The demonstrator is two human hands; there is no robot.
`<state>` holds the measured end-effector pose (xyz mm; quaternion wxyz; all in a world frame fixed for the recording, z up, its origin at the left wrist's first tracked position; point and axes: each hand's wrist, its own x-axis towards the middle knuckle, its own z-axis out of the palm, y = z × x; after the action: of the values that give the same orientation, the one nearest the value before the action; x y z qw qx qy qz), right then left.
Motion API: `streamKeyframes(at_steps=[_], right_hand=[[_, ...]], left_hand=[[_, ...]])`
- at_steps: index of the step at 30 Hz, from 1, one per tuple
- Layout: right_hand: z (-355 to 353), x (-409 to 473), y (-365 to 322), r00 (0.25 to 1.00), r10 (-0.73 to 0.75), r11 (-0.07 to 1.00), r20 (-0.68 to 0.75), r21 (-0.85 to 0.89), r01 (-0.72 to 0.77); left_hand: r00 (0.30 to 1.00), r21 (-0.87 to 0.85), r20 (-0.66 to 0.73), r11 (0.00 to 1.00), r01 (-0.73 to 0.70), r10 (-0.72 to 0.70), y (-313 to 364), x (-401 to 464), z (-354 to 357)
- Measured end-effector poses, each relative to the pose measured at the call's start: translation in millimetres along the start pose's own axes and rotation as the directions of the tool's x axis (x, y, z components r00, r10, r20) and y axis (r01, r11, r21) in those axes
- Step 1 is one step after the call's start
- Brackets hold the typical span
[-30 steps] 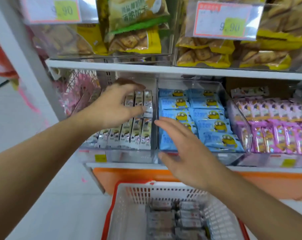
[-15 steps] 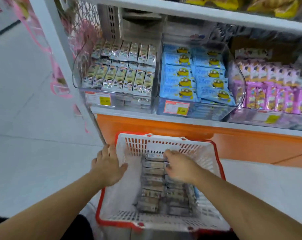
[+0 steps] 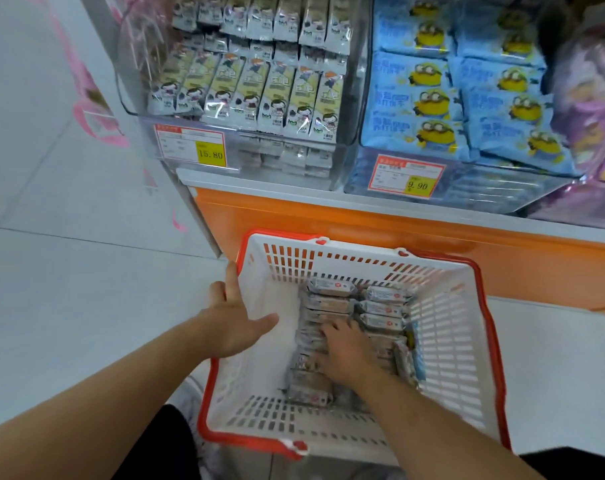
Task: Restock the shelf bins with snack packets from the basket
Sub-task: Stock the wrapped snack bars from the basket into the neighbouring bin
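A white basket with a red rim [image 3: 446, 341] stands on the floor below the shelf. Silver-grey snack packets [image 3: 380, 308] lie in rows on its bottom. My right hand [image 3: 344, 353] is down inside the basket on the packets, its fingers bent over the left row, fingertips hidden among them. My left hand [image 3: 231, 318] rests on the basket's left rim, fingers straight, thumb pointing inward. Above, a clear shelf bin [image 3: 245, 157] holds rows of the same kind of grey-white cartoon packets [image 3: 259, 98], standing upright and nearly filling it.
Right of that bin is a clear bin of blue packets with yellow cartoon figures [image 3: 432, 98], then purple packets [image 3: 588, 98] at the edge. An orange base panel [image 3: 363, 230] runs under the shelf, just behind the basket. Pale floor tiles [image 3: 69, 271] lie to the left.
Both hands have come down from the shelf bin to the basket. The left hand settled on the left rim; the right hand has slid deeper onto the packets. The view tipped downward.
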<state>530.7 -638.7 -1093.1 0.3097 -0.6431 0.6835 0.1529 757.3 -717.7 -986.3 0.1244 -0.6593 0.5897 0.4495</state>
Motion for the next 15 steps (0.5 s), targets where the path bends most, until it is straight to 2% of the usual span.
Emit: streamKeyframes(at_steps=[6,10,13,15], right_hand=[[7,-8,1,0.998,-0.063,0.997,-0.013,-0.048,0.062],[-25,-17,-9,0.978,-0.172,0.967,-0.119,0.167,0.19],[-76,-34,-26,0.947,-0.237,0.908,-0.217,0.296,0.296],[-113,-49,-36,0.902,-0.273,0.874,-0.334,0.305,0.377]], left_hand=[[0.998,0.018,0.044,0.999,0.035,-0.036,2,0,-3],[0.997,0.066,0.053,0.997,0.05,-0.054,5,-7,-7],[0.998,0.175,-0.035,0.983,0.055,-0.049,14,-22,-15],[0.995,0.203,-0.096,0.979,-0.001,0.021,34,-42,-37]])
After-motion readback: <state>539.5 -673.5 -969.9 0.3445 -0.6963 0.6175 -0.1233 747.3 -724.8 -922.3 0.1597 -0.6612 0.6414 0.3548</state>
